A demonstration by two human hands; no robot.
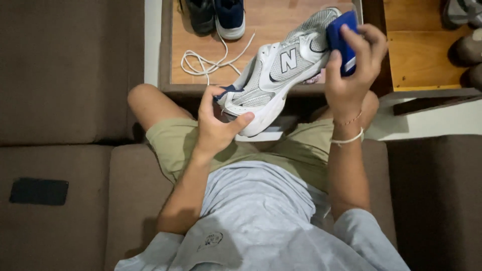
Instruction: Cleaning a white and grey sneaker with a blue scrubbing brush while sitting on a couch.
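Left hand (216,123) gripping sneaker (281,70) — (right hand (351,65)) clasping sponge (342,40)

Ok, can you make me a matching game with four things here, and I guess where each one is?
Things:
1. white and grey sneaker
2. blue sponge block
3. white shoelace
4. black phone

Places:
A. lying flat on the brown sofa cushion
B. loose on the wooden table
C. pressed to the shoe's heel by the right hand
D. gripped at the toe by the left hand

Pairs: 1-D, 2-C, 3-B, 4-A
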